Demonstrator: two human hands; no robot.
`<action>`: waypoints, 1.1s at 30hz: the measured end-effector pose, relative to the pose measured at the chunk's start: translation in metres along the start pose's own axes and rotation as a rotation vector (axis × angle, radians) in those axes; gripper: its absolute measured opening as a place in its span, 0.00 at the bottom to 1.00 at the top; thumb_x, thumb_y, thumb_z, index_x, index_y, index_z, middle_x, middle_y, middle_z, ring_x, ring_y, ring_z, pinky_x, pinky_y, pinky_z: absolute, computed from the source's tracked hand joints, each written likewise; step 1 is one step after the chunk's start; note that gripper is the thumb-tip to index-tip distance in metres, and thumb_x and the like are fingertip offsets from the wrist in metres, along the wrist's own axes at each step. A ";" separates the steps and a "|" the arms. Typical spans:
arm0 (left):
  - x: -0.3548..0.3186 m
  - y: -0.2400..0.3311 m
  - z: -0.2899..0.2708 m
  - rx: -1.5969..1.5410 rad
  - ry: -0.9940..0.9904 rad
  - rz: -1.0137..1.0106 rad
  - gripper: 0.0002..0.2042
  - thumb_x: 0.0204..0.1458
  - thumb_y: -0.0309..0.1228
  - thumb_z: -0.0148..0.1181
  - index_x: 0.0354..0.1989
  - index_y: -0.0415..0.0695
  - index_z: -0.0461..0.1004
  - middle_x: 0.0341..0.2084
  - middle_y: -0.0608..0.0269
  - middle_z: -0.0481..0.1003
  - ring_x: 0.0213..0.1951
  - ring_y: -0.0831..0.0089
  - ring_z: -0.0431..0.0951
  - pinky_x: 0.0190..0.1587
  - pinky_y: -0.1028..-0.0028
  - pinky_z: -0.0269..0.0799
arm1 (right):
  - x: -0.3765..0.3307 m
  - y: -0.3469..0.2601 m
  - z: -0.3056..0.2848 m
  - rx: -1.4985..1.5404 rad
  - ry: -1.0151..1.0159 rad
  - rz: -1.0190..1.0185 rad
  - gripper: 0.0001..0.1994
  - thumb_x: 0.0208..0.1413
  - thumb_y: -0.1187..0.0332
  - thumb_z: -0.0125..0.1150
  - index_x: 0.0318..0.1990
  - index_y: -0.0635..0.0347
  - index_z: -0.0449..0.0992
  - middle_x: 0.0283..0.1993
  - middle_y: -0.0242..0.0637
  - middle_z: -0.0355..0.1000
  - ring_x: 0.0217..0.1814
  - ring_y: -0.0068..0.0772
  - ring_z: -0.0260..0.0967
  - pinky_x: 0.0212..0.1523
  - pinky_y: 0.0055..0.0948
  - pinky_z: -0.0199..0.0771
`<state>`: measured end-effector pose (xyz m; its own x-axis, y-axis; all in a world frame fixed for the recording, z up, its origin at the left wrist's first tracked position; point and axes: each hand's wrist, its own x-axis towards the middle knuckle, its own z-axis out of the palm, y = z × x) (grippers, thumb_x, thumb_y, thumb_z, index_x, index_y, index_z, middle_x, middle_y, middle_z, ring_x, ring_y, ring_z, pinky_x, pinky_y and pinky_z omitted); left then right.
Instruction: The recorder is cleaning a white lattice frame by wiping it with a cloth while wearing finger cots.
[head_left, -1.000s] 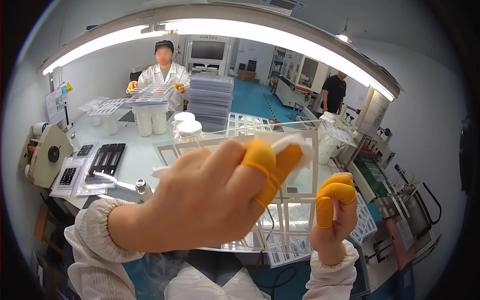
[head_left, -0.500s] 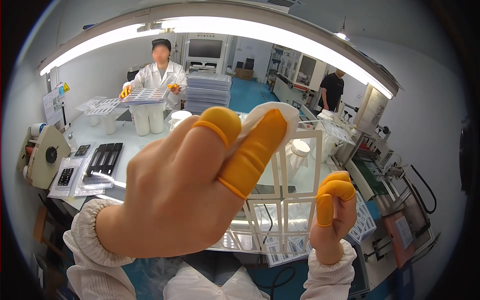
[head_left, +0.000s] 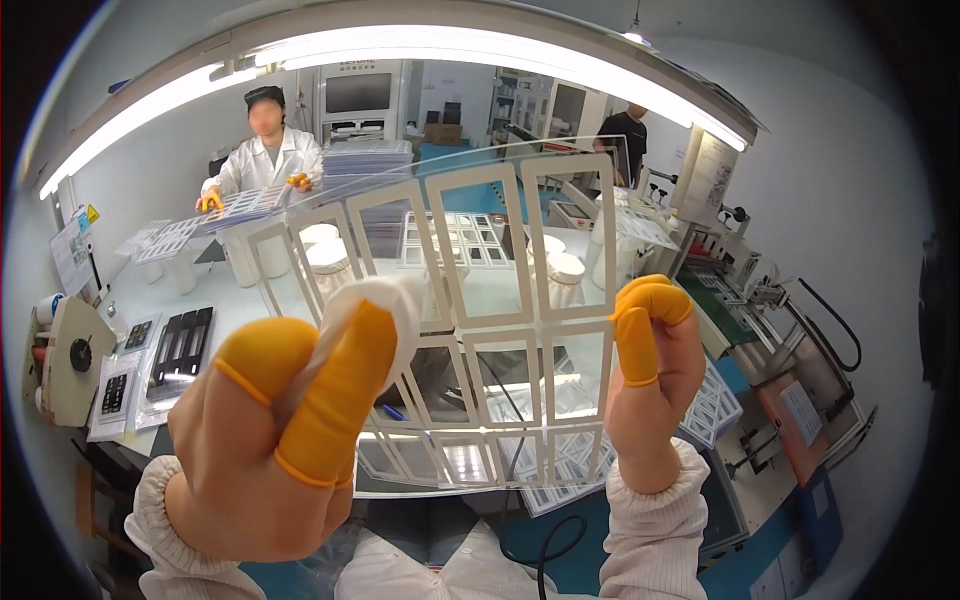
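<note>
A clear sheet printed with rows of white rectangular frames (head_left: 535, 328) is held up in front of me. Its right edge is pinched by my right hand (head_left: 655, 400), whose fingertips wear orange finger cots. My left hand (head_left: 255, 470), also in orange finger cots, grips a folded white wipe (head_left: 405, 315) between its fingers. The wipe overlaps the left part of the sheet from my viewpoint; whether it touches the surface I cannot tell.
Behind the sheet stands a white table with covered white cylinders (head_left: 565, 280). Black panels (head_left: 182, 350) lie at left, beside a roller device (head_left: 75, 350). More framed sheets (head_left: 715, 405) lie low at right near machinery. A co-worker in white (head_left: 265, 160) handles sheets across the table.
My left hand with the wipe has moved left and downward, uncovering more of the sheet. My right hand keeps hold of the sheet's edge. The background has shifted left in the view.
</note>
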<state>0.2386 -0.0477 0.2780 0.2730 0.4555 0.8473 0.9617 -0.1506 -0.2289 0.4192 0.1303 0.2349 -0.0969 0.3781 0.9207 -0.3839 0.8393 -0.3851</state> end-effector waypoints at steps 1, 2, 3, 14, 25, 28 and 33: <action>-0.002 0.000 0.001 -0.036 -0.035 -0.002 0.19 0.38 0.12 0.49 0.43 0.32 0.71 0.30 0.51 0.66 0.22 0.65 0.68 0.23 0.74 0.63 | 0.001 0.002 0.000 -0.009 0.004 0.000 0.07 0.55 0.72 0.53 0.39 0.65 0.67 0.37 0.33 0.66 0.38 0.20 0.60 0.46 0.20 0.57; -0.004 -0.001 0.004 -0.071 -0.043 0.011 0.19 0.36 0.13 0.49 0.42 0.32 0.71 0.28 0.51 0.66 0.20 0.65 0.67 0.20 0.74 0.62 | 0.003 0.003 -0.001 -0.001 0.001 -0.010 0.07 0.55 0.72 0.53 0.39 0.65 0.67 0.37 0.33 0.66 0.39 0.20 0.61 0.46 0.19 0.57; -0.005 0.000 0.008 -0.074 -0.045 0.014 0.19 0.36 0.13 0.49 0.42 0.32 0.71 0.28 0.51 0.66 0.20 0.65 0.67 0.20 0.74 0.62 | 0.005 0.004 -0.001 0.007 -0.003 -0.020 0.07 0.55 0.72 0.53 0.39 0.65 0.67 0.37 0.33 0.66 0.39 0.20 0.61 0.47 0.19 0.56; -0.033 0.014 0.033 -0.869 -0.533 0.058 0.16 0.38 0.20 0.57 0.40 0.37 0.71 0.27 0.57 0.67 0.18 0.68 0.69 0.20 0.77 0.67 | 0.063 0.006 0.005 0.123 0.220 -0.013 0.08 0.56 0.71 0.51 0.41 0.62 0.70 0.36 0.31 0.67 0.39 0.16 0.63 0.47 0.17 0.61; -0.073 0.021 0.091 -1.350 -0.609 -0.328 0.14 0.44 0.14 0.49 0.42 0.34 0.70 0.33 0.53 0.68 0.31 0.64 0.71 0.34 0.76 0.66 | 0.081 -0.001 0.021 0.197 0.306 -0.072 0.08 0.50 0.79 0.49 0.38 0.64 0.70 0.32 0.29 0.67 0.31 0.16 0.59 0.37 0.16 0.59; -0.072 0.019 0.104 -1.431 -0.408 -0.381 0.12 0.48 0.15 0.48 0.42 0.35 0.70 0.32 0.60 0.70 0.30 0.71 0.70 0.34 0.79 0.65 | 0.083 -0.003 0.031 0.227 0.339 -0.087 0.10 0.47 0.81 0.46 0.38 0.65 0.70 0.32 0.30 0.67 0.31 0.17 0.59 0.37 0.16 0.59; -0.078 0.008 0.143 -1.974 -0.382 -1.022 0.10 0.51 0.22 0.51 0.42 0.35 0.71 0.38 0.56 0.71 0.37 0.73 0.74 0.36 0.78 0.71 | 0.074 -0.005 0.040 0.241 0.304 -0.044 0.07 0.51 0.77 0.51 0.38 0.64 0.70 0.31 0.29 0.67 0.30 0.16 0.59 0.35 0.16 0.59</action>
<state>0.2280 0.0406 0.1414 0.0817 0.9810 0.1757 -0.4139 -0.1270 0.9014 0.3776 0.1385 0.3076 0.1869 0.4724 0.8614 -0.5897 0.7552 -0.2862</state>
